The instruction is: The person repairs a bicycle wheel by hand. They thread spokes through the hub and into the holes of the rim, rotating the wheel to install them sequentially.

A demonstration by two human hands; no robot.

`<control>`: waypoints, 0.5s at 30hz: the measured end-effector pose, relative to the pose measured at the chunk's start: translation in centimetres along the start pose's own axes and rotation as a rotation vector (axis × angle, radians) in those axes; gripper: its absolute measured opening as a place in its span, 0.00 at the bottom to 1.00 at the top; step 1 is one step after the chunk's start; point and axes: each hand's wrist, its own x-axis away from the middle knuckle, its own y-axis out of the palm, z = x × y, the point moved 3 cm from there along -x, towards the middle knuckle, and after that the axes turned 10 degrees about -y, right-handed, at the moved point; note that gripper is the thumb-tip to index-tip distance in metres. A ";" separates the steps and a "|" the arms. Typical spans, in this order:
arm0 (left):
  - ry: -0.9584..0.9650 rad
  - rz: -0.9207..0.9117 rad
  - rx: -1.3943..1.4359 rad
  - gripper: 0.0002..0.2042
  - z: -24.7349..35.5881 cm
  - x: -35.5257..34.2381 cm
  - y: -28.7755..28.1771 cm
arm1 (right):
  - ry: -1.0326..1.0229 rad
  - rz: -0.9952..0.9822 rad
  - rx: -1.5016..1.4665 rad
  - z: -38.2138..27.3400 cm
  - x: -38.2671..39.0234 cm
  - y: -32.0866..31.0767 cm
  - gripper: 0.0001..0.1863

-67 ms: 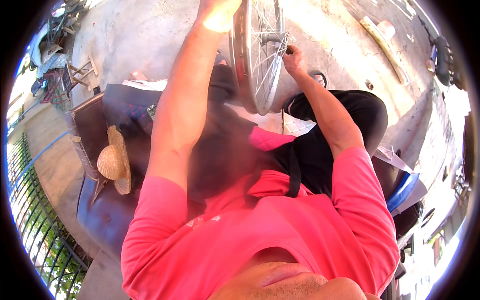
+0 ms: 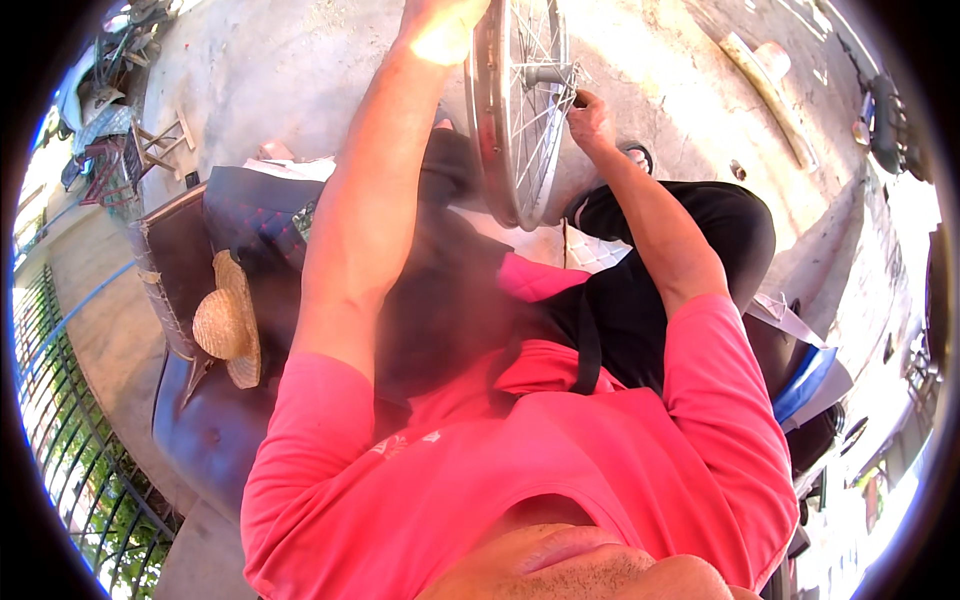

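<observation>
A spoked bicycle wheel [image 2: 492, 120] hangs upright between my forearms at the top of the view. My left hand [image 2: 448, 22] is at the wheel's upper left rim, bright with sunlight and partly cut off by the top edge; it appears to grip the rim. My right hand [image 2: 589, 122] has curled fingers at the right end of the axle, beside the metal hub [image 2: 548, 74]; what it pinches there is too small to make out. My legs in black trousers [image 2: 720, 215] are below the wheel.
A straw hat [image 2: 222, 320] lies on a worn dark seat [image 2: 185, 440] at left. Behind it stand a small wooden stool [image 2: 168, 145] and clutter. A long pale beam [image 2: 770, 95] lies on the concrete floor [image 2: 660, 80] at right. A metal fence [image 2: 75, 420] runs along the left edge.
The wheel and my left hand have shifted slightly to the right. My right hand has barely moved.
</observation>
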 end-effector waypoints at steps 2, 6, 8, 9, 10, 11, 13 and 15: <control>0.107 -0.034 -0.083 0.12 0.0 -0.6 0.6 | -0.019 -0.027 -0.018 0.1 -0.2 -0.4 0.20; -0.025 0.048 -0.099 0.15 -1.0 -0.6 1.1 | -0.001 -0.059 -0.005 0.0 -0.1 -1.1 0.19; -0.028 0.006 -0.126 0.15 -0.8 -0.6 1.1 | 0.006 -0.060 -0.015 0.8 -0.3 -1.0 0.19; -0.030 -0.018 -0.140 0.15 -0.6 -0.5 1.3 | -0.010 -0.056 0.006 1.3 -0.5 -0.7 0.19; 0.005 -0.048 -0.102 0.15 -0.3 -0.5 1.6 | -0.025 -0.053 0.028 1.8 -0.7 -0.4 0.18; 0.041 -0.073 -0.066 0.15 0.1 -0.3 2.0 | -0.042 -0.052 0.047 1.8 -0.8 -0.3 0.18; 0.060 -0.099 -0.099 0.14 0.3 -0.8 1.6 | -0.029 -0.090 0.046 2.0 -1.1 0.1 0.17; 0.007 -0.081 -0.082 0.15 0.7 -0.4 1.8 | -0.032 -0.106 0.037 1.6 -1.1 0.2 0.16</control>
